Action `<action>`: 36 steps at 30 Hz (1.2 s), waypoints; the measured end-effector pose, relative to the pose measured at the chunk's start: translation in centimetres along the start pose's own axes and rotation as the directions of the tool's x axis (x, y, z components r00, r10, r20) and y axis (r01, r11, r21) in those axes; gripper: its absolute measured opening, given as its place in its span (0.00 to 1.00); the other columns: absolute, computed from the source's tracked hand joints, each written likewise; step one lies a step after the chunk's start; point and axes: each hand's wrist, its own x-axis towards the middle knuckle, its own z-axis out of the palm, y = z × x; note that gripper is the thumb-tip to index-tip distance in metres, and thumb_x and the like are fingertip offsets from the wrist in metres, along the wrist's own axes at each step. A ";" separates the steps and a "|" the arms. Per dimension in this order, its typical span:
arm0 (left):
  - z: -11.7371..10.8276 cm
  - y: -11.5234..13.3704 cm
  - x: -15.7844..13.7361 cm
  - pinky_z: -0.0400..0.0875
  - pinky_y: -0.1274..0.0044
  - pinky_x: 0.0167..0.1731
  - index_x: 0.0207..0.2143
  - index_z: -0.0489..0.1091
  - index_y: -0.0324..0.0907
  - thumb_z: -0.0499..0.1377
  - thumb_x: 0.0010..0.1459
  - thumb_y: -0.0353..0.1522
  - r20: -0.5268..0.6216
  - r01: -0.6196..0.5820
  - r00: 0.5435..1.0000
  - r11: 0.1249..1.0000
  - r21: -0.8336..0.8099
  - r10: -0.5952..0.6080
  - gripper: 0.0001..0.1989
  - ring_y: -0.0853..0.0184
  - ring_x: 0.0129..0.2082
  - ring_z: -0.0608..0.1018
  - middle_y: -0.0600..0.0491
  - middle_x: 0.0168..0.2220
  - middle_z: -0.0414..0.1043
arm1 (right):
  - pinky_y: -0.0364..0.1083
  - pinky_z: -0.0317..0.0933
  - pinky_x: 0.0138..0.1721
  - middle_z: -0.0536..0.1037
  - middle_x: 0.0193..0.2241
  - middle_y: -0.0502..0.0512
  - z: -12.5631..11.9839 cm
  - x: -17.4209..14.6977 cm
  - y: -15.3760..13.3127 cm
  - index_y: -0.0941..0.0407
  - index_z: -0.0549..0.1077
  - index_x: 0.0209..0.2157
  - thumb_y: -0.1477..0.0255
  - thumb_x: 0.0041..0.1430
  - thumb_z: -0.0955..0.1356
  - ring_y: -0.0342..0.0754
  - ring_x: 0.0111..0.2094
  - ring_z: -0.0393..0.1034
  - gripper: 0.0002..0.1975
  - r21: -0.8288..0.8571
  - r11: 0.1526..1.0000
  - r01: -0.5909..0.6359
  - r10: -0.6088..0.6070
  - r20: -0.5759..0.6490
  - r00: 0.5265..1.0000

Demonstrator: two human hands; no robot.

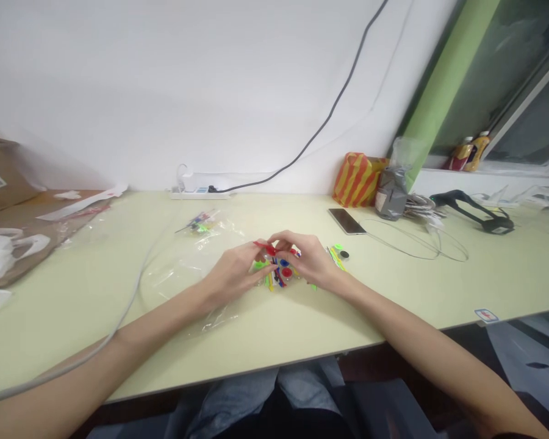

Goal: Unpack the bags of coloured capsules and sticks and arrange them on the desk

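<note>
My left hand (235, 268) and my right hand (310, 259) meet over the middle of the table, fingers pinched together. Between their fingertips is a small red plastic piece (269, 249) with a thin strip end sticking out to the left; its exact kind is too small to tell. Below the hands lies a pile of small plastic parts (287, 272), with red and blue round caps and thin yellow, blue and red strips. My fingers hide part of this pile. Just right of my right hand lie more parts, yellow-green strips and a black round piece (344, 255).
A clear plastic bag (174, 277) and a packet of coloured parts (202, 223) lie left. Behind stands a power strip (199, 194); a phone (346, 221), striped bag (355, 182) and black headset-like frame (473, 207) are right. A grey cable (135, 286) crosses my left forearm.
</note>
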 end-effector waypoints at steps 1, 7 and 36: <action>0.0 0.2 0.0 0.72 0.72 0.39 0.43 0.70 0.42 0.55 0.68 0.42 0.011 -0.018 1.000 1.000 0.000 0.018 0.13 0.64 0.37 0.79 0.51 0.39 0.76 | 0.47 0.68 0.41 0.79 0.34 0.51 -0.1 0.0 0.0 0.52 0.72 0.41 0.78 0.63 0.65 0.48 0.36 0.75 0.09 -0.019 1.000 0.008 -0.008 -0.012 1.000; -0.4 0.7 0.2 0.71 0.72 0.38 0.46 0.70 0.42 0.49 0.71 0.43 0.073 -0.036 0.997 0.998 0.046 0.033 0.16 0.64 0.37 0.77 0.50 0.39 0.76 | 0.44 0.62 0.33 0.74 0.29 0.50 -0.3 0.0 0.2 0.53 0.68 0.32 0.82 0.56 0.62 0.46 0.30 0.69 0.09 -0.143 0.989 0.034 -0.037 -0.019 0.999; -0.7 0.4 0.0 0.71 0.71 0.41 0.53 0.63 0.42 0.55 0.65 0.32 -0.022 -0.119 0.992 0.982 0.147 0.123 0.14 0.63 0.41 0.78 0.51 0.43 0.75 | 0.49 0.61 0.45 0.78 0.38 0.54 -1.0 0.3 -0.5 0.55 0.69 0.39 0.79 0.66 0.67 0.50 0.39 0.71 0.05 -0.257 0.952 0.163 -0.150 0.070 0.986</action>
